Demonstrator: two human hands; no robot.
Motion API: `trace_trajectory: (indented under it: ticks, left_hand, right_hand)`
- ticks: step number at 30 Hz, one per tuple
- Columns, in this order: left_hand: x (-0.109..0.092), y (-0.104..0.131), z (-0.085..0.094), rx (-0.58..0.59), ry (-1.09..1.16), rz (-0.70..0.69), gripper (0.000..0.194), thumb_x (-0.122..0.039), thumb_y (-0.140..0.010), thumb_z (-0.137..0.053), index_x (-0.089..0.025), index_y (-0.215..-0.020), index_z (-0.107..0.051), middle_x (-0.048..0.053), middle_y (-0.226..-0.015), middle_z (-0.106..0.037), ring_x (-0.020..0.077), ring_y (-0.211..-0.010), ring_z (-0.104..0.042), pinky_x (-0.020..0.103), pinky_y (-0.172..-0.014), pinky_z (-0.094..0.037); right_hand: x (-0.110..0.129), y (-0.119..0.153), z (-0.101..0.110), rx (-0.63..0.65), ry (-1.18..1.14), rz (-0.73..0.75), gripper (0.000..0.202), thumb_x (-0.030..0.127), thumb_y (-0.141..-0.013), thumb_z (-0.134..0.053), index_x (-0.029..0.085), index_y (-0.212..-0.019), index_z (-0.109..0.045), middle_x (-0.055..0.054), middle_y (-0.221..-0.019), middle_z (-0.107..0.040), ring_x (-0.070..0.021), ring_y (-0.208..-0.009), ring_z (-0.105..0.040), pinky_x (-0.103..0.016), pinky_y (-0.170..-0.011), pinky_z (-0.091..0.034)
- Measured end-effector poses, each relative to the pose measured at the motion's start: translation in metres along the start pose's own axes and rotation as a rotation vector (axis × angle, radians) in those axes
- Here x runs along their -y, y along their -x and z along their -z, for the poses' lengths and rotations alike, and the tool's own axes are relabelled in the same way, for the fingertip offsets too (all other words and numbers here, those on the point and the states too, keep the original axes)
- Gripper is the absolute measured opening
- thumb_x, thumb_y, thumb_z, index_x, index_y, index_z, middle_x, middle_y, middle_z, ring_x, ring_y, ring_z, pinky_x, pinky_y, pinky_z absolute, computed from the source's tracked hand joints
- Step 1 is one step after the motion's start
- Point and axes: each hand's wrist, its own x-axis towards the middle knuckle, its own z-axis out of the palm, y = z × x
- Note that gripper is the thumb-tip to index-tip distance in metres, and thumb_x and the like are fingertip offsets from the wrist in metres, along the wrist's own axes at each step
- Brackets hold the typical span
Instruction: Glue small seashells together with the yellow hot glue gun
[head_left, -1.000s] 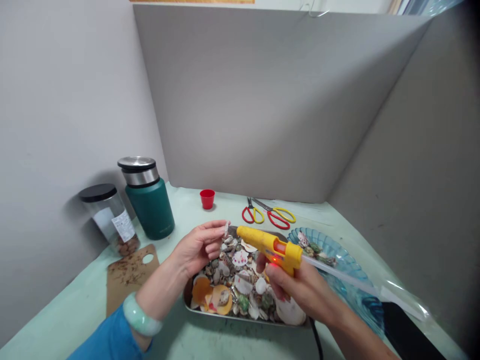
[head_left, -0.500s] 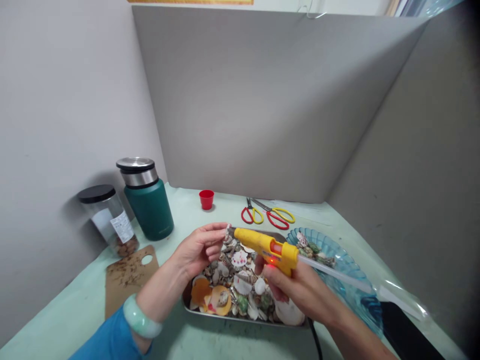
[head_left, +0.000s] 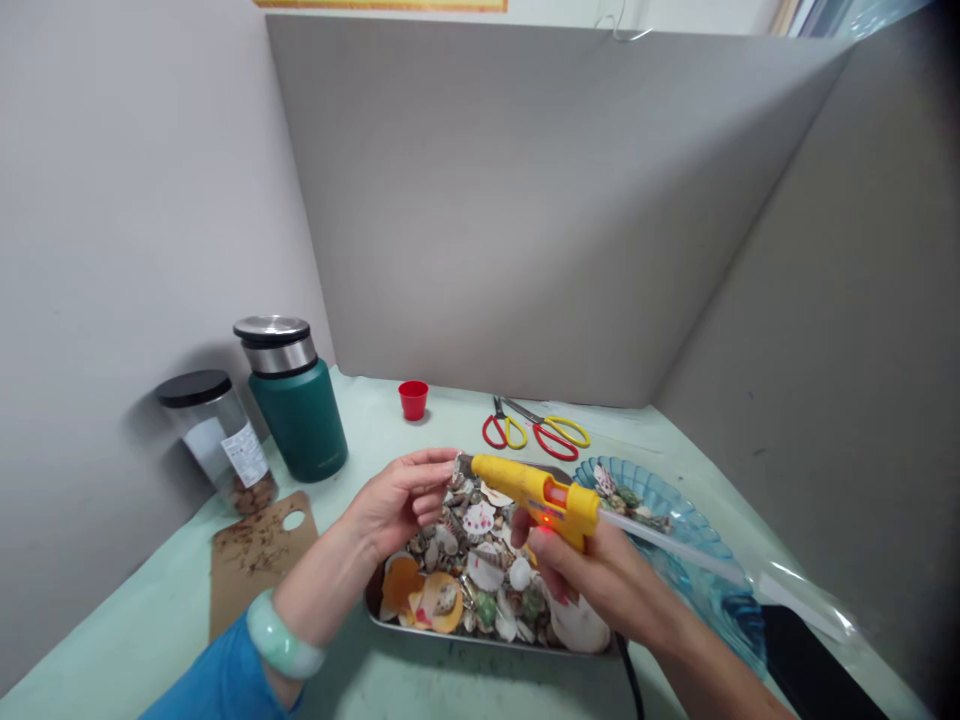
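Observation:
My right hand (head_left: 574, 560) is wrapped round a yellow hot glue gun (head_left: 536, 490) with a red light glowing and a long clear glue stick (head_left: 675, 548) out of its back. Between the fingertips of my left hand (head_left: 405, 495) a small pale shell (head_left: 457, 468) is pinched, partly hidden by the fingers. The gun's dark nozzle points left, at or very close to this shell; I cannot tell if they touch. Below both hands lies a metal tray (head_left: 495, 645) heaped with shells (head_left: 484, 565) of many sizes, some white, some greenish, with orange pieces (head_left: 424, 595) at its front left.
At the right is a blue scalloped plate (head_left: 697, 520) holding several shells, with a black flat object (head_left: 817, 660) beside it. Two pairs of scissors (head_left: 555, 435) and a red cup (head_left: 413, 400) stand behind. A green flask (head_left: 296, 410), a jar (head_left: 217, 440) and a brown board (head_left: 259, 555) are left.
The glue gun has shifted slightly to the right, its nozzle a little back from the fingertips. The left hand stays nearly in place with the shell.

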Motion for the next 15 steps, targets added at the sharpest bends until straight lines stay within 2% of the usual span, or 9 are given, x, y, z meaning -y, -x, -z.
trace_trajectory:
  ticks: [5,15]
  left_hand:
    - [-0.0010,-0.0002,-0.0010,-0.006,0.050,-0.016,0.017,-0.013,-0.065,-0.073,-0.013,-0.080,-0.067,-0.009,-0.047,-0.035,0.0008,-0.037,-0.022,0.015,-0.034,-0.019]
    - [0.0025,-0.0010,0.0016,-0.002,-0.008,-0.011,0.014,-0.011,-0.068,-0.069,-0.012,-0.081,-0.066,-0.007,-0.053,-0.040,0.0003,-0.038,-0.024,0.016,-0.035,-0.021]
  right_hand:
    - [0.0019,0.0012,0.0000,0.010,0.035,-0.016,0.046,0.058,-0.082,-0.049,0.014,-0.092,-0.057,0.002,-0.054,-0.046,-0.0086,-0.047,-0.040,-0.022,-0.043,-0.033]
    - [-0.0008,0.0004,0.0002,0.004,-0.015,0.020,0.041,0.055,-0.084,-0.047,0.015,-0.088,-0.056,0.003,-0.053,-0.046,-0.0074,-0.045,-0.040,-0.022,-0.042,-0.033]
